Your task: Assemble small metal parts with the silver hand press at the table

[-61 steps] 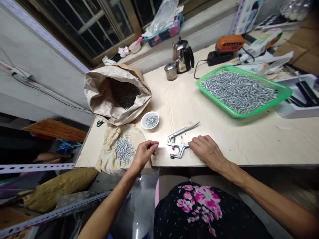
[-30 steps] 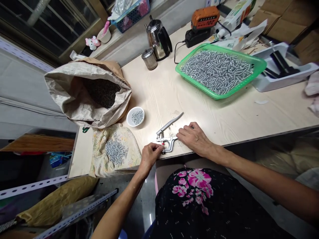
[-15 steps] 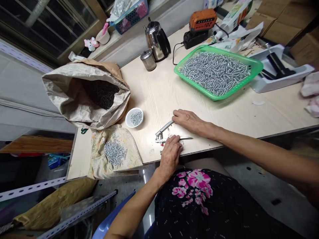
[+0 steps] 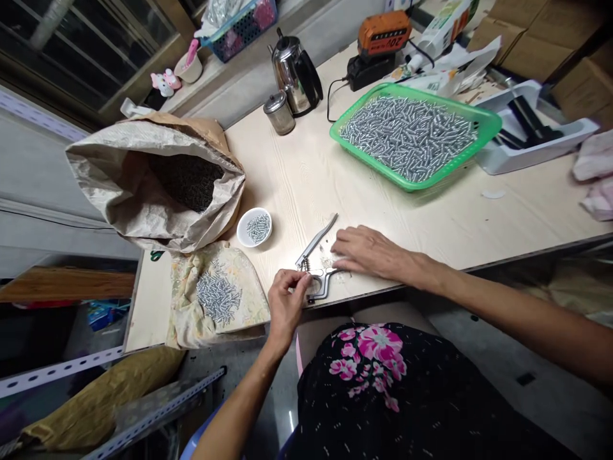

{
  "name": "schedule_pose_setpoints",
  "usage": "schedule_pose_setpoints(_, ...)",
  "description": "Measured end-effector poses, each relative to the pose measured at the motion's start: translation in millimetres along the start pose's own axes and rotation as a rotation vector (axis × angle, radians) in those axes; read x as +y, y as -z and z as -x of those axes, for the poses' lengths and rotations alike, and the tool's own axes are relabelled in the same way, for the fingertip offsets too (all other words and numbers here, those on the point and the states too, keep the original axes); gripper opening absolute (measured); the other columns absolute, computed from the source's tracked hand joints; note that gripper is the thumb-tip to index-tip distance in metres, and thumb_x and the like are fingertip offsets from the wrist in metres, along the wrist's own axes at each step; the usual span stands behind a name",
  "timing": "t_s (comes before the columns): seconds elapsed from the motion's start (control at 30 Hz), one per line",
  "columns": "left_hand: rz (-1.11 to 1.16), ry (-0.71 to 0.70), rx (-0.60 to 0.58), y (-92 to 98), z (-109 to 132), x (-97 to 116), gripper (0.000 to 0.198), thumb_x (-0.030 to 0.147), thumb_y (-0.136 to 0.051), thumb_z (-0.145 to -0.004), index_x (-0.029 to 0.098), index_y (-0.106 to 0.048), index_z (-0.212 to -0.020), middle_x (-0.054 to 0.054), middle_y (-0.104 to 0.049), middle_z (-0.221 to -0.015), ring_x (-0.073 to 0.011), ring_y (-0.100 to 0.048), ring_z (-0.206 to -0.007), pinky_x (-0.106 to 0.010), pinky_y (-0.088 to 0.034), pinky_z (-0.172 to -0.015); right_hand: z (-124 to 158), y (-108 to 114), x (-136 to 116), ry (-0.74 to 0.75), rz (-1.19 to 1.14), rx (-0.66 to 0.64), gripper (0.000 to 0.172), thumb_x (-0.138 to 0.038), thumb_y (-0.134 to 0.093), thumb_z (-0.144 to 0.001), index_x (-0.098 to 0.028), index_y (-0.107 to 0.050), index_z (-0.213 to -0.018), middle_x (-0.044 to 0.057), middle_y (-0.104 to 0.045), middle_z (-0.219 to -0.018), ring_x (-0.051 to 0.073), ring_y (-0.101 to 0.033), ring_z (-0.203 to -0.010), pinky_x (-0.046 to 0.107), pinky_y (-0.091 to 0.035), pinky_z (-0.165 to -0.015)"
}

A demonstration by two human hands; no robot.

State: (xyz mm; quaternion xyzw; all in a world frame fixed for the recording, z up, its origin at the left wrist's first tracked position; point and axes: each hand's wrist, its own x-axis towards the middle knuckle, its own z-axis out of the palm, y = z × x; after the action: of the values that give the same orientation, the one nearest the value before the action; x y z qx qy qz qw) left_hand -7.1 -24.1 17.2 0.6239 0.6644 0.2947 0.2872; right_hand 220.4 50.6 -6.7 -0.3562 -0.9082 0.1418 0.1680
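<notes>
A metal hand tool [image 4: 317, 241] with two spread handles and a small spring lies at the table's front edge. At the tool's left end, my left hand [image 4: 287, 300] is pinched, thumb against forefinger; what it holds is too small to make out. My right hand [image 4: 366, 252] rests with fingers spread by the tool's lower handle, fingertips near or touching it. Up and left of the tool stands a white bowl [image 4: 254, 227] with small silvery metal parts. More such parts [image 4: 219, 295] lie heaped on a floral cloth [image 4: 253, 300] at the left.
A green basket [image 4: 416, 185] full of silvery parts sits at the back right, beside a white tray [image 4: 517, 163]. An open sack [image 4: 167, 223] of dark pieces stands left. Behind are a kettle [image 4: 293, 73], a metal canister [image 4: 279, 115] and an orange battery [image 4: 383, 33].
My left hand has moved left, off the lower handle to the tool's left end, and now pinches. My right hand has let go of the upper handle and shifted down.
</notes>
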Motion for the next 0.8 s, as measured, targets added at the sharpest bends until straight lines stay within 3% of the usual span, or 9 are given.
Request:
schedule_pose_setpoints(0.07, 0.015, 0.139, -0.064, 9.3, -4.6, -8.7, 0.023, 0.038, -0.066, -0.085, 0.017, -0.074, -0.080, -0.005, -0.070, -0.081, -0.0182, -0.066, -0.080, -0.029, -0.049, -0.076, 13.1, -9.6, -8.6, -0.002, -0.007, -0.019, 0.016, -0.032, -0.056, -0.095, -0.017, -0.061, -0.092, 0.007, -0.060, -0.095, 0.020, -0.052, -0.085, 0.032, -0.032, -0.072)
schedule_pose_setpoints(0.17, 0.023, 0.231, -0.102, 13.1, -5.9, -18.9, 0.027, 0.042, -0.067, -0.081, 0.016, -0.075, -0.080, -0.005, -0.072, -0.081, -0.0188, -0.065, -0.080, -0.029, -0.047, -0.075, 20.0, -22.4, -16.0, 0.003, 0.005, 0.012, 0.012, -0.019, -0.051, -0.096, -0.017, -0.059, -0.087, 0.006, -0.060, -0.090, 0.019, -0.049, -0.081, 0.032, -0.028, -0.069)
schedule_pose_setpoints(0.37, -0.013, 0.222, -0.138, 9.6, 2.4, -16.2, 0.031, 0.046, -0.066, -0.080, 0.016, -0.074, -0.077, -0.004, -0.071, -0.075, -0.0166, -0.062, -0.071, -0.027, -0.045, -0.068, 22.0, -18.8, -25.0, 0.021, 0.052, 0.056, 0.025, -0.003, -0.039, -0.094, -0.018, -0.056, -0.083, 0.004, -0.058, -0.082, 0.017, -0.043, -0.072, 0.033, -0.025, -0.066)
schedule_pose_setpoints(0.57, -0.059, 0.210, -0.201, 9.4, 3.2, -17.3, 0.033, 0.047, -0.066, -0.078, 0.016, -0.073, -0.071, -0.003, -0.066, -0.070, -0.0146, -0.058, -0.065, -0.026, -0.042, -0.063, 24.4, -14.8, -29.1, -0.021, 0.072, 0.056, 0.024, -0.004, -0.040, -0.094, -0.019, -0.055, -0.082, 0.004, -0.059, -0.082, 0.017, -0.043, -0.073, 0.033, -0.025, -0.065)
schedule_pose_setpoints(0.8, -0.082, 0.296, -0.429, 16.3, -12.4, -20.5, 0.045, 0.058, -0.065, -0.071, 0.014, -0.069, -0.069, 0.001, -0.054, -0.056, -0.0113, -0.044, -0.056, -0.024, -0.031, -0.053, 23.4, -20.6, -28.5, -0.051, -0.005, 0.045, 0.020, -0.006, -0.042, -0.094, -0.019, -0.054, -0.084, 0.004, -0.058, -0.086, 0.017, -0.044, -0.075, 0.032, -0.026, -0.066)
